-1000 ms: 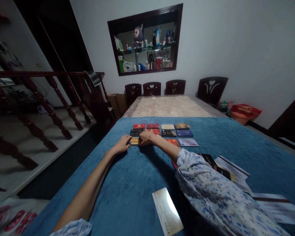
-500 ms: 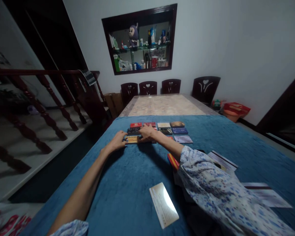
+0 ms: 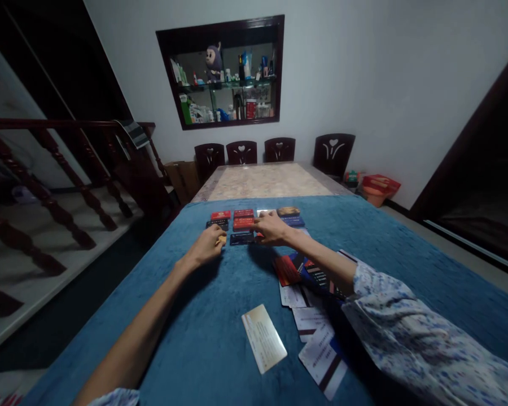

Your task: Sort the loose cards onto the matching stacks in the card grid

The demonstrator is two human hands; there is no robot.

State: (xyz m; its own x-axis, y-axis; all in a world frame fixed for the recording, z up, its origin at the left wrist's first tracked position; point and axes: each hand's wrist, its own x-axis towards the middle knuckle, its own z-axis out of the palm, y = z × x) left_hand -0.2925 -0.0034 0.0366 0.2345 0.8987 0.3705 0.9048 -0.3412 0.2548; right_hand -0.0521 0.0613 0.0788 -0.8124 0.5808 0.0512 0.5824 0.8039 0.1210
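Note:
Rows of stacked cards lie at the far side of the blue cloth [image 3: 186, 332]. My left hand [image 3: 207, 246] rests over the yellow card [image 3: 221, 240] at the near left of the rows, its fingers apart and hiding part of it. Just right of it is a dark card [image 3: 241, 238], with a red card [image 3: 242, 224] behind. My right hand [image 3: 271, 228] hovers over or touches an orange-red card [image 3: 259, 234]; its fingers are bent and apart. That hand partly covers a dark card and a pale card [image 3: 266, 213]. Dark blue cards [image 3: 293, 221] sit beyond it.
A gold-white card [image 3: 264, 338] lies alone nearer me. Overlapping loose cards [image 3: 311, 321], one of them red [image 3: 287, 270], spread beneath my right forearm. A bare marble-like tabletop [image 3: 266, 181] and several chairs [image 3: 279, 149] stand beyond the cloth.
My right hand has shifted right, from the dark card to the orange-red one, uncovering the dark and red cards. My left hand has closed in over the yellow card. The view has turned slightly right.

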